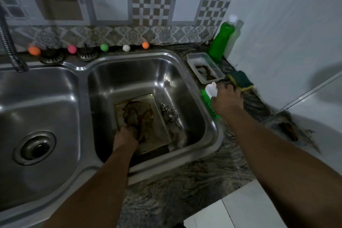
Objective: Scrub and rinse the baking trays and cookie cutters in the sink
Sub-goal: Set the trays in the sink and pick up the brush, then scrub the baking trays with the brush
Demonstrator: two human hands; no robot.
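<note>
A stained baking tray (146, 116) lies tilted in the right basin of the steel sink (201, 102), smeared with brown residue. Shiny metal cookie cutters (170, 114) are piled against its right edge. My left hand (126, 136) grips the tray's near left corner, fingers curled over the rim. My right hand (226, 98) is stretched palm-down over the counter, its spread fingertips at the edge of a green and yellow sponge (241, 80). A green soap bottle with a white cap (211, 89) lies on its side under that hand. A second dirty tray (205, 68) sits on the counter behind.
An upright green detergent bottle (222, 39) stands in the back right corner by the white wall. The left basin (35, 116) has a drain and a hose tap (11, 46) above it. Coloured balls (104, 47) and two strainers line the back ledge.
</note>
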